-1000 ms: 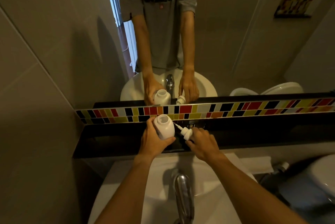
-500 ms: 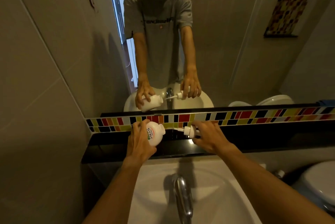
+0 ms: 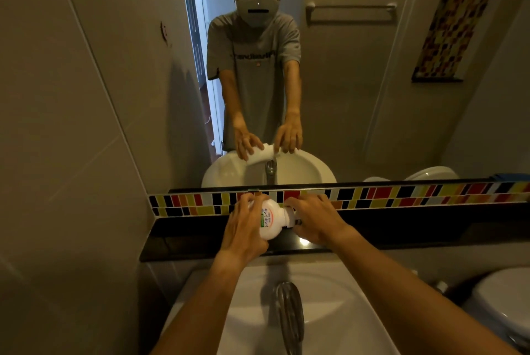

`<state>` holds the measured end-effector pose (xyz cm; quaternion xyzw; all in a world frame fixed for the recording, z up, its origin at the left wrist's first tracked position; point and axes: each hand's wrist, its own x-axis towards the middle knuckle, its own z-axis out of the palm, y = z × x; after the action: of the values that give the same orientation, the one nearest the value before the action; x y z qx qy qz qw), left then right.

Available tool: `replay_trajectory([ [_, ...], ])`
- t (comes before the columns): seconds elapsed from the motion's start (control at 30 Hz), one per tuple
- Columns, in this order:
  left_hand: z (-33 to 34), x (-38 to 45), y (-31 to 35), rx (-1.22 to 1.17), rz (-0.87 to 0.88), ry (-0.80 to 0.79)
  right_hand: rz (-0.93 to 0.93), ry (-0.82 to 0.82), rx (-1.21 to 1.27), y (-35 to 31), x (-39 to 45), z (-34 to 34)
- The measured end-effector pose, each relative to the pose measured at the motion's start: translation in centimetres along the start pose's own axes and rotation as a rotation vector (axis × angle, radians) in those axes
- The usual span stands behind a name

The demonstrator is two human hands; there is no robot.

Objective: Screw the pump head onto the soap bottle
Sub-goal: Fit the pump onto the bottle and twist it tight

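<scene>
A white soap bottle (image 3: 271,221) with a printed label lies tilted on its side, its neck pointing right, held above the black ledge (image 3: 183,240). My left hand (image 3: 243,232) wraps its base and side. The white pump head (image 3: 292,218) sits against the bottle's neck, mostly covered by my right hand (image 3: 315,221), whose fingers close around it. How far the pump is seated on the neck is hidden by my fingers.
Directly below my arms is a white sink (image 3: 329,311) with a chrome tap (image 3: 289,314). A strip of coloured tiles (image 3: 401,196) and a mirror (image 3: 372,82) rise behind the ledge. At the right edge sits a toilet (image 3: 504,294). A tiled wall (image 3: 71,125) closes the left side.
The bottle went from upright to lying on its side. My right hand brought the pump head across to the bottle's neck, its tube now out of sight.
</scene>
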<state>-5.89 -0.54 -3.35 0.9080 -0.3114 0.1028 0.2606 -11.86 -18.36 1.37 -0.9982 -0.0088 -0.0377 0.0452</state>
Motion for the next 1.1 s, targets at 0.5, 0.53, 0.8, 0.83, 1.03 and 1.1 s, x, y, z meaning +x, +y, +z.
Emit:
replay_trajectory([
  [0.5, -0.5, -1.1, 2.0, -0.472, -0.259, 0.086, 0.066, 0.463, 0.302, -2.3, -2.6, -1.5],
  [0.53, -0.5, -1.1, 2.2, -0.506, -0.275, 0.089, 0.167, 0.497, 0.487, -2.4, -2.9, -1.5],
  [0.8, -0.2, -1.2, 4.8, -0.617, -0.297, 0.094, 0.388, 0.230, 1.489, -2.8, -2.6, -3.6],
  [0.83, -0.2, -1.2, 5.3, -0.609, -0.292, 0.116, 0.408, 0.236, 1.493, -2.9, -2.5, -3.8],
  [1.03, -0.9, -1.2, 7.0, -0.505, -0.267, 0.278, 0.547, 0.339, 1.505, -3.7, -1.6, -4.0],
  [1.1, -1.1, -1.1, 7.0, -0.520, -0.272, 0.288, 0.538, 0.328, 1.534, -3.7, -1.5, -4.0],
])
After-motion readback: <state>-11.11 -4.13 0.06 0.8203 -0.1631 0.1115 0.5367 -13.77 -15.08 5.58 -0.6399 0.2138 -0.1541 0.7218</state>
